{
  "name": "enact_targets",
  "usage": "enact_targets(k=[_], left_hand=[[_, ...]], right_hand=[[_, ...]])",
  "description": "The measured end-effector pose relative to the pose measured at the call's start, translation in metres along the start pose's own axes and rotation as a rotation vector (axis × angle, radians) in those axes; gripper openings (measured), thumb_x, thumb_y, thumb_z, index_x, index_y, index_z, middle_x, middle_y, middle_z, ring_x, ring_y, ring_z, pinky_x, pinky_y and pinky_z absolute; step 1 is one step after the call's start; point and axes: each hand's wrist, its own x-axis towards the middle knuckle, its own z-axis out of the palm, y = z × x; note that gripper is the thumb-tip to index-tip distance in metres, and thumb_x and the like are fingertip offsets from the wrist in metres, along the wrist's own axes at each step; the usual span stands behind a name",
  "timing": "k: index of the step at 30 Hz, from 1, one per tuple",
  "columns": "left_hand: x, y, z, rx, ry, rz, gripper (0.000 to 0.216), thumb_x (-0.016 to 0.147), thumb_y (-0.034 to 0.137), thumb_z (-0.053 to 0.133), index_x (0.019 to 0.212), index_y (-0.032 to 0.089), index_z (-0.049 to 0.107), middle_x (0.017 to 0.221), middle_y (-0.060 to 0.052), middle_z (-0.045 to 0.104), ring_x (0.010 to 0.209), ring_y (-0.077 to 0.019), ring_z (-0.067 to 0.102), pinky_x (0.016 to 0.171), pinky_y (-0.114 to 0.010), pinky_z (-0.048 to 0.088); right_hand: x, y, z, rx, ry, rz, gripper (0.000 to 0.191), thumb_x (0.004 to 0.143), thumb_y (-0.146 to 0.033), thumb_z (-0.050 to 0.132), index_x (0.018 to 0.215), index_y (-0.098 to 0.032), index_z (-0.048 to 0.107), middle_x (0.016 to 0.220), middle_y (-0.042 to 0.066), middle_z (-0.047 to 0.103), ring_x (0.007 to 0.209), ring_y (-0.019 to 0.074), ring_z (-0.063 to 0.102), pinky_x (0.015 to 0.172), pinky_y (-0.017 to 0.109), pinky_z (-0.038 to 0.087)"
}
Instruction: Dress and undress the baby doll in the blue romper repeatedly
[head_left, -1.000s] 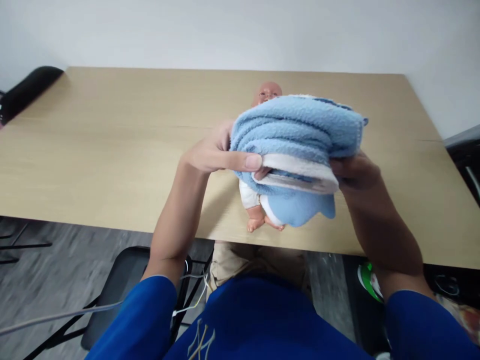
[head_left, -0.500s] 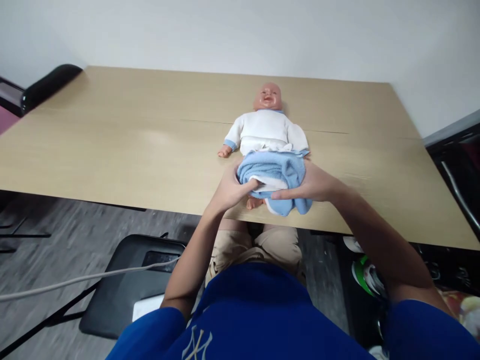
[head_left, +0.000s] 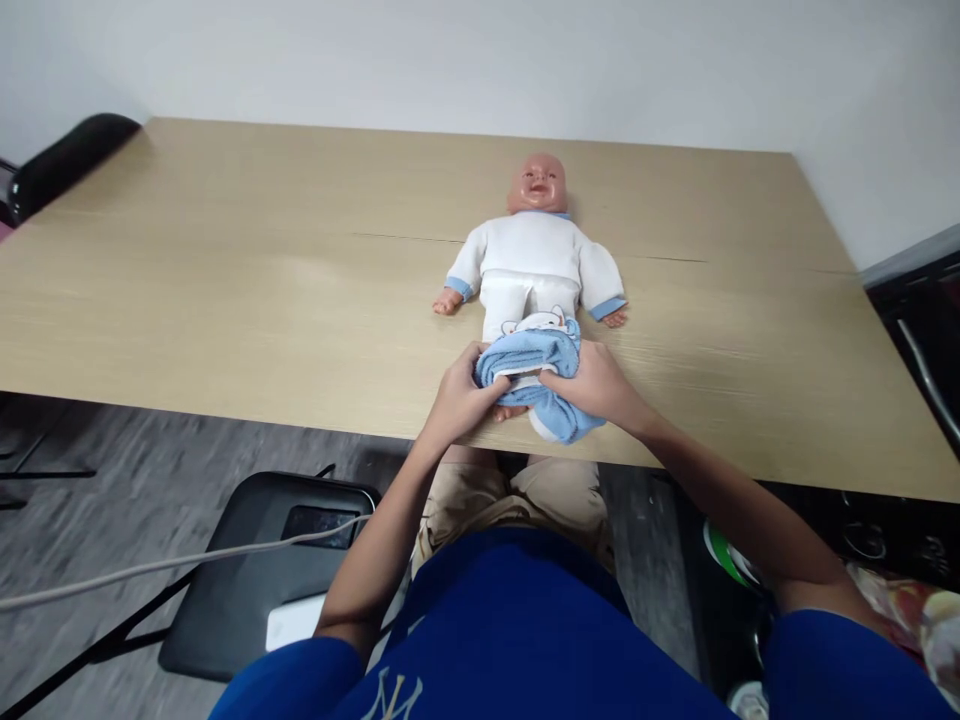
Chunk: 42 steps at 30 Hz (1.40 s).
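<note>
Cloth (head_left: 525, 347), blue with white edging, sits bunched over the doll's lower legs at the near side of the table (head_left: 262, 260). We hold its left side in our left hand (head_left: 461, 392) and its right side in our right hand (head_left: 604, 388), thumbs pressed at the white edge. We cannot tell whether it goes around the feet. Dressed in white, the doll (head_left: 529, 245) lies face up, head toward the far side. Left of us, a black chair (head_left: 240, 590) stands near the table.
</note>
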Motion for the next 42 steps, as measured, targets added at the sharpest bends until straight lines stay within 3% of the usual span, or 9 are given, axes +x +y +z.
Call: enact_targets(k=[4, 8, 14, 19, 25, 30, 33, 38, 42], left_hand=[[0.011, -0.005, -0.001, -0.020, -0.009, -0.009, 0.032, 0.093, 0.042, 0.081, 0.118, 0.023, 0.075, 0.112, -0.005, 0.083, 0.105, -0.0256, 0.077, 0.099, -0.041, 0.062], [0.022, -0.007, -0.004, 0.009, -0.009, 0.020, 0.027, 0.100, 0.042, 0.082, 0.118, 0.023, 0.077, 0.115, -0.006, 0.085, 0.107, -0.0266, 0.078, 0.102, -0.044, 0.062], [0.032, -0.004, -0.005, -0.018, 0.026, 0.042, 0.022, 0.102, 0.038, 0.085, 0.118, 0.024, 0.079, 0.115, -0.006, 0.087, 0.104, -0.0254, 0.079, 0.095, -0.042, 0.062], [0.014, 0.014, -0.010, 0.008, 0.024, 0.043, 0.019, 0.104, 0.038, 0.082, 0.116, 0.024, 0.077, 0.110, -0.003, 0.084, 0.101, -0.0236, 0.076, 0.093, -0.039, 0.060], [-0.030, 0.018, -0.020, 0.074, -0.036, -0.002, 0.021, 0.108, 0.040, 0.075, 0.124, 0.026, 0.074, 0.109, -0.002, 0.083, 0.098, -0.0252, 0.076, 0.089, -0.040, 0.057], [-0.049, 0.004, -0.019, 0.168, -0.052, -0.069, 0.025, 0.110, 0.042, 0.071, 0.132, 0.029, 0.073, 0.123, -0.007, 0.090, 0.113, -0.0351, 0.084, 0.098, -0.048, 0.060], [-0.047, -0.005, -0.015, 0.300, -0.061, -0.117, 0.026, 0.111, 0.046, 0.067, 0.130, 0.029, 0.069, 0.121, -0.011, 0.090, 0.113, -0.0414, 0.084, 0.103, -0.056, 0.058], [-0.033, -0.018, -0.008, 0.431, -0.037, -0.082, 0.017, 0.112, 0.040, 0.063, 0.125, 0.029, 0.064, 0.104, -0.010, 0.086, 0.104, -0.0427, 0.084, 0.114, -0.065, 0.054], [-0.025, -0.024, -0.005, 0.462, -0.045, -0.037, 0.026, 0.115, 0.035, 0.060, 0.138, 0.026, 0.064, 0.123, -0.015, 0.089, 0.124, -0.0438, 0.084, 0.122, -0.069, 0.051]], right_hand=[[0.005, 0.006, 0.002, 0.007, 0.010, -0.013, 0.012, 0.095, -0.037, 0.089, 0.102, -0.026, 0.088, 0.108, 0.011, 0.095, 0.103, 0.0368, 0.090, 0.096, 0.052, 0.074], [0.013, 0.010, 0.003, -0.011, 0.034, 0.002, 0.017, 0.093, -0.040, 0.089, 0.087, -0.027, 0.081, 0.093, 0.010, 0.092, 0.091, 0.0356, 0.088, 0.086, 0.050, 0.071], [0.029, 0.007, -0.006, 0.051, 0.092, -0.106, 0.022, 0.090, -0.040, 0.089, 0.107, -0.026, 0.090, 0.113, 0.011, 0.097, 0.108, 0.0400, 0.091, 0.101, 0.055, 0.073], [0.021, -0.014, -0.022, 0.002, 0.118, -0.120, 0.018, 0.090, -0.041, 0.091, 0.089, -0.027, 0.081, 0.092, 0.007, 0.090, 0.088, 0.0342, 0.084, 0.085, 0.048, 0.068], [-0.004, -0.044, -0.026, -0.106, -0.068, -0.238, 0.016, 0.091, -0.039, 0.092, 0.090, -0.026, 0.081, 0.090, 0.008, 0.086, 0.084, 0.0307, 0.078, 0.083, 0.043, 0.061], [-0.006, -0.042, -0.012, -0.236, -0.198, -0.205, 0.015, 0.099, -0.038, 0.088, 0.096, -0.024, 0.084, 0.103, 0.012, 0.091, 0.091, 0.0319, 0.081, 0.084, 0.043, 0.059], [-0.001, -0.034, -0.003, -0.259, -0.203, -0.209, 0.013, 0.101, -0.038, 0.089, 0.103, -0.026, 0.088, 0.112, 0.012, 0.093, 0.101, 0.0350, 0.085, 0.087, 0.043, 0.062], [0.001, -0.021, 0.010, -0.309, -0.178, -0.236, 0.020, 0.107, -0.042, 0.089, 0.118, -0.026, 0.088, 0.126, 0.014, 0.093, 0.115, 0.0377, 0.087, 0.097, 0.046, 0.067], [-0.002, -0.017, 0.013, -0.333, -0.115, -0.225, 0.037, 0.109, -0.045, 0.088, 0.138, -0.023, 0.082, 0.142, 0.019, 0.090, 0.127, 0.0428, 0.086, 0.102, 0.051, 0.069]])
